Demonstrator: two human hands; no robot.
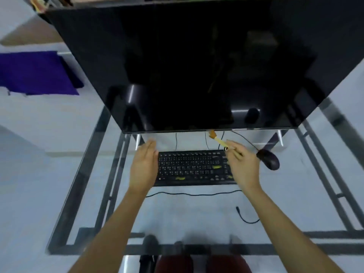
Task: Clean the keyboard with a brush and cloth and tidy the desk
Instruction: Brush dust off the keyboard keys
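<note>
The keyboard [194, 167] lay flat near the middle of the glass bench [59, 119], just below the monitor's [187, 66] lower edge, with yellowish bits on its keys. It looked light and rigid, likely to slide on glass, so steadying it by a short end seemed wise. The left hand [144, 164] lay with fingers straight and together against the keyboard's 9 o'clock end. The right hand [241, 164] pinched the brush [219, 139] by its pale handle over the 3 o'clock end, bristles pointing toward 11 o'clock, right under the monitor edge. The brush seemed light, soft-tipped and easiest to control from mid-handle.

Room was tight at 12 o'clock, where the monitor and cables [176, 141] crowded in. The mouse [268, 159] sat just beside the right hand at 3 o'clock. A loose cable [195, 194] ran along 6 o'clock. The purple cloth [37, 72] lay well apart at 10 o'clock; more open glass showed at 9 o'clock.
</note>
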